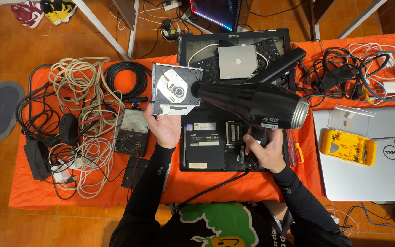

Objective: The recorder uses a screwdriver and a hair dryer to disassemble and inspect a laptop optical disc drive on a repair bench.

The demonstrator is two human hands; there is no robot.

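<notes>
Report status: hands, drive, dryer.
Left hand holds optical drive up, tray exposed. Right hand grips black hair dryer, nozzle at drive. Opened laptop beneath; nothing between.

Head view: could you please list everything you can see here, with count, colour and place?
optical drive: 1, silver, held up left of centre
hair dryer: 1, black, nozzle at the drive
open laptop: 1, black, centre of the cloth
laptop frame: 1, black, top centre
closed laptop: 1, silver, right
bit case: 1, yellow, on the closed laptop
multimeter: 1, dark, left of the open laptop
cables: several coils, beige and black, left
cloth: 1, orange, under everything
shoes: red and yellow, top left floor
left hand: holds the drive
right hand: grip on the dryer handle
</notes>
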